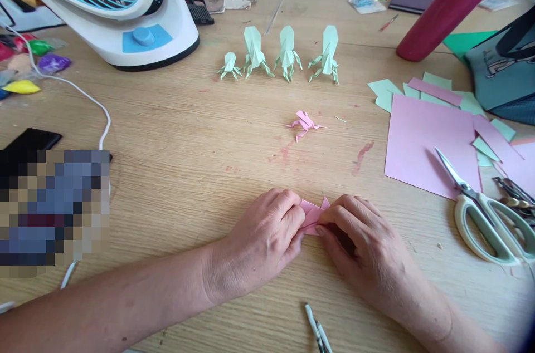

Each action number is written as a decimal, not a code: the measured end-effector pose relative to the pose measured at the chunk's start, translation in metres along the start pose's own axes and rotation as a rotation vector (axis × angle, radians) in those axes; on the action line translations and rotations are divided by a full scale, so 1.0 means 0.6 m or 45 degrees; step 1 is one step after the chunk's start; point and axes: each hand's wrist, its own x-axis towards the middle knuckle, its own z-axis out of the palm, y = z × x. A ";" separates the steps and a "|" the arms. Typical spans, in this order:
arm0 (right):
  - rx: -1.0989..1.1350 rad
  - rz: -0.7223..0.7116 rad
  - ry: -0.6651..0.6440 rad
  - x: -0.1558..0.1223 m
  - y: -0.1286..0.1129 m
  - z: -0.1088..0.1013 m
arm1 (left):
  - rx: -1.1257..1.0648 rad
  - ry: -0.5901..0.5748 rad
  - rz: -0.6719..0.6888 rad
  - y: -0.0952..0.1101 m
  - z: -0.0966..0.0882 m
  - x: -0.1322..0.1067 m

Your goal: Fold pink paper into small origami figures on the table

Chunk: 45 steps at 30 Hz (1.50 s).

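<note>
Between my two hands, near the front of the table, is a small folded piece of pink paper (311, 216). Its left end is pinched in my left hand (267, 228), whose fingers are curled closed. My right hand (368, 247) grips the other end between thumb and fingers, and a pointed flap sticks up beside it. The fingers cover both ends of the paper. Farther back lies a small pink folded paper figure (305, 122) with thin legs. Behind it several pale green folded paper figures (287, 47) stand in a row.
Scissors (489, 219) lie at the right by a pink sheet (426, 141) and green paper scraps (384, 91). A red flask (447, 19) stands behind them. A fan (159, 35) is at the back left, its white cable (98, 105) nearby. Tweezer-like tips (316, 328) show at the front.
</note>
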 end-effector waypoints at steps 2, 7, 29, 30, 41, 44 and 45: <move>0.001 0.005 0.006 0.002 -0.001 0.000 | 0.014 0.005 0.040 -0.002 0.001 0.001; -0.012 0.019 -0.019 0.007 -0.003 0.000 | 0.034 0.039 0.134 -0.004 0.001 0.004; 0.033 0.053 -0.052 0.008 -0.002 -0.001 | 0.165 0.035 0.707 -0.063 -0.040 -0.014; 0.034 0.052 -0.057 0.008 -0.002 -0.001 | 0.230 0.023 0.737 -0.065 -0.043 -0.015; 0.040 0.044 -0.067 0.008 -0.002 -0.002 | 0.346 -0.049 0.663 -0.055 -0.044 -0.016; 0.039 0.042 -0.068 0.009 -0.002 -0.001 | 0.291 -0.038 0.653 -0.055 -0.040 -0.019; 0.035 0.043 -0.069 0.009 -0.002 -0.001 | 0.266 -0.034 0.669 -0.056 -0.039 -0.019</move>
